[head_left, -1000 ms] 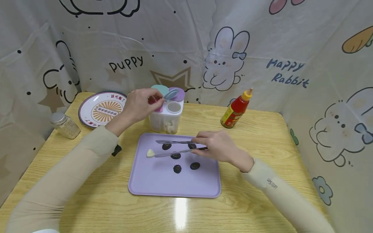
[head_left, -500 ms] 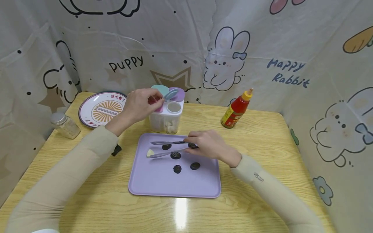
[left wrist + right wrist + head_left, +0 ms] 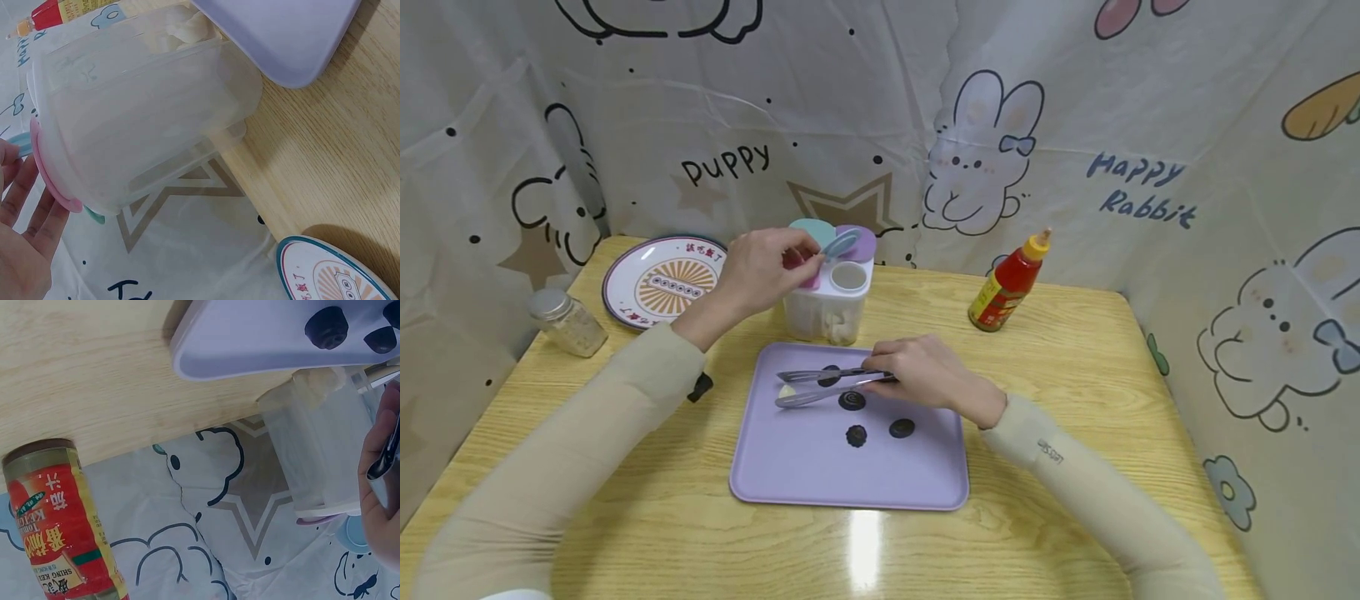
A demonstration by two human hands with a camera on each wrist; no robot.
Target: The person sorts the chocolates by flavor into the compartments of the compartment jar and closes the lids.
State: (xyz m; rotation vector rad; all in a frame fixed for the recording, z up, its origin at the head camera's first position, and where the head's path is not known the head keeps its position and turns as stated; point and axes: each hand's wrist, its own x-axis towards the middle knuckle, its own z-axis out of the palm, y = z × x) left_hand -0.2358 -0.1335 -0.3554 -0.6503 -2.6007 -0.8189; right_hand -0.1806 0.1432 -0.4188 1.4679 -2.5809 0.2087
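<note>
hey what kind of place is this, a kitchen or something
Probably a home-style tabletop set up for food play or recording, not a real kitchen: a small wooden table walled by cartoon rabbit curtains, with a ketchup bottle, a seasoning container and a purple tray.

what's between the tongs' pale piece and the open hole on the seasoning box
Nothing visible blocks it. The tongs in the right hand hold the pale piece over the purple tray; the box's open hole sits just behind, lid lifted by the left hand.

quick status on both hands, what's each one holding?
Left hand: pinching a lid flap on the clear plastic multi-lid container.
Right hand: gripping the metal tongs over the lilac tray.
</note>
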